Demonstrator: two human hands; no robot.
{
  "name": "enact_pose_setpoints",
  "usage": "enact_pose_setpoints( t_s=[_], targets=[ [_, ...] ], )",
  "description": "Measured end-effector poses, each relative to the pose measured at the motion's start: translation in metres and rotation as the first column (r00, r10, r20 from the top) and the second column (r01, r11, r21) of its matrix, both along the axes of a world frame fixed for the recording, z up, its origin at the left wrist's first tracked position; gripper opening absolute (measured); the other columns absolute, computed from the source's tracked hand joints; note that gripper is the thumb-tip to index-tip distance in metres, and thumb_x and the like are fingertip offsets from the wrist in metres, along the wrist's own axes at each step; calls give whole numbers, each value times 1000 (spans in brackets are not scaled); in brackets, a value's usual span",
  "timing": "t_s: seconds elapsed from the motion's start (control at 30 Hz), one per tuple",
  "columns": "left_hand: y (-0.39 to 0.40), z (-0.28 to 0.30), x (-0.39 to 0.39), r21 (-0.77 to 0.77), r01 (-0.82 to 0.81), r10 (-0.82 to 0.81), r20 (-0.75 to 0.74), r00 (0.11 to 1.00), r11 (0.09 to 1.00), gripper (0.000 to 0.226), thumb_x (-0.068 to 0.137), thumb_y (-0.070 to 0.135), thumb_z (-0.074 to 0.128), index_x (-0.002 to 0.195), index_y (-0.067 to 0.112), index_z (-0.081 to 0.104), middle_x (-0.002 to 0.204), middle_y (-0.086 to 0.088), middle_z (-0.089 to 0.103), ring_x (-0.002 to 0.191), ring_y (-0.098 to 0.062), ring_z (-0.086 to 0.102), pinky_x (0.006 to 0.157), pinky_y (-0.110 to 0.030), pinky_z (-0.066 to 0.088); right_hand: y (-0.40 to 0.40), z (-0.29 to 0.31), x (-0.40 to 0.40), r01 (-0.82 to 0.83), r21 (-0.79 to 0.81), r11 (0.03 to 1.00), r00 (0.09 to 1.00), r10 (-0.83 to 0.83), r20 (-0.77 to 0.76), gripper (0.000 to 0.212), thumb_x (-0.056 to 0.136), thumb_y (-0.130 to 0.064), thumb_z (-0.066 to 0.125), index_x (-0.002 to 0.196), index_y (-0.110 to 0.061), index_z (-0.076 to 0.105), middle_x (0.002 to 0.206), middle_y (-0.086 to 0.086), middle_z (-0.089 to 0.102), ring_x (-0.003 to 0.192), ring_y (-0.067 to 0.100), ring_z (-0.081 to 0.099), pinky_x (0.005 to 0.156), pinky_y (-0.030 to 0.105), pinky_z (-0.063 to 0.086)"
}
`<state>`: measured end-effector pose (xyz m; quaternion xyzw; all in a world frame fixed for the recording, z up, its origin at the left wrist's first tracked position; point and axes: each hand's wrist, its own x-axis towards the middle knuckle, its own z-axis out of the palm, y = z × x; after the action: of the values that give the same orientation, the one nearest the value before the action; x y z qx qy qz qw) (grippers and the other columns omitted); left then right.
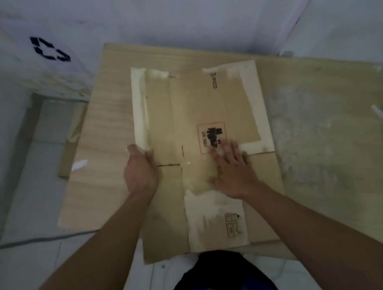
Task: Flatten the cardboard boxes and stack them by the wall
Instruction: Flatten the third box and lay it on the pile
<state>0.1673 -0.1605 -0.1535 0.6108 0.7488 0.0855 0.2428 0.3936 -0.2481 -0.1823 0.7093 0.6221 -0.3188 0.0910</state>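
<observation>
White walls and a pale floor are seen around a flattened cardboard box at frame centre, gripped at its left edge by the left hand and pressed flat by the right hand with released fingers.

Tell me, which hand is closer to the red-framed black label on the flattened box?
Right. The right hand lies flat, fingertips touching the label. The left hand grips the cardboard box at its left edge, apart from it.

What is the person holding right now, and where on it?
The left hand grips the flattened cardboard box at its left edge, by the pale taped strip. The right hand holds nothing; it lies flat with spread fingers, pressing the box's middle.
</observation>
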Motion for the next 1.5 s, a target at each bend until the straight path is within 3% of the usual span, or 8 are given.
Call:
enact_pose_setpoints(
  t_s=[0.17,0.27,0.33,0.5,0.77,1.0,1.23,1.5],
  targets=[
    [3,-10,6,-79,-17,7,-122,993,997,49,91,28,59,126,-1,42,131,-26,40,119,-44,39,95,-50,39,-9,-3,4,167,281,945,985,-171,-10,79,92,-56,51,158,-35,14,167,1,-9,153,24,-11,123,54,7],
    [6,-3,23,-251,-125,103,-101,990,960,70,78,35,74,131,17,31,133,-16,33,125,-38,34,96,-52,39,-6,1,14,576,250,779,802,-597,12,110,64,-79,67,152,-39,15,165,12,-4,152,34,-3,120,58,9],
    [10,0,32,-309,-158,132,-101,986,938,80,70,40,78,130,27,26,132,-15,31,124,-38,35,96,-53,40,-3,5,26,696,187,693,695,-716,64,126,47,-88,69,149,-42,12,161,18,2,149,40,4,118,60,14],
    [22,0,27,-331,-212,184,-112,976,920,92,65,49,78,137,35,21,130,-23,42,120,-41,43,98,-48,38,6,11,43,694,185,696,693,-715,90,138,30,-91,71,147,-41,17,149,19,22,138,41,24,110,56,29],
    [3,3,33,-264,-125,114,-57,992,956,134,60,59,85,153,33,-8,133,-27,40,119,-46,50,99,-51,44,10,16,55,743,69,666,669,-740,-61,158,26,-80,83,146,-59,-18,144,19,24,134,41,29,110,58,29],
    [-4,37,30,-46,-95,93,-30,995,994,130,61,56,81,154,37,-8,120,-18,46,110,-39,52,98,-47,45,10,34,46,792,152,592,610,-751,-254,131,66,-43,90,154,-51,-6,151,26,20,142,42,25,117,51,25],
    [20,97,2,178,-92,100,-40,994,980,122,66,59,76,156,32,-2,113,-18,49,108,-38,52,99,-46,41,44,86,27,787,230,573,609,-657,-444,137,58,-48,92,150,-57,-9,152,21,31,140,40,34,114,52,33],
    [41,169,-59,378,-202,197,54,979,904,120,72,56,77,156,28,-4,129,-21,42,123,-39,42,107,-48,34,93,177,-23,664,451,596,747,-516,-418,130,59,-65,85,152,-53,-5,138,19,37,129,38,39,109,49,37]
  ],
)
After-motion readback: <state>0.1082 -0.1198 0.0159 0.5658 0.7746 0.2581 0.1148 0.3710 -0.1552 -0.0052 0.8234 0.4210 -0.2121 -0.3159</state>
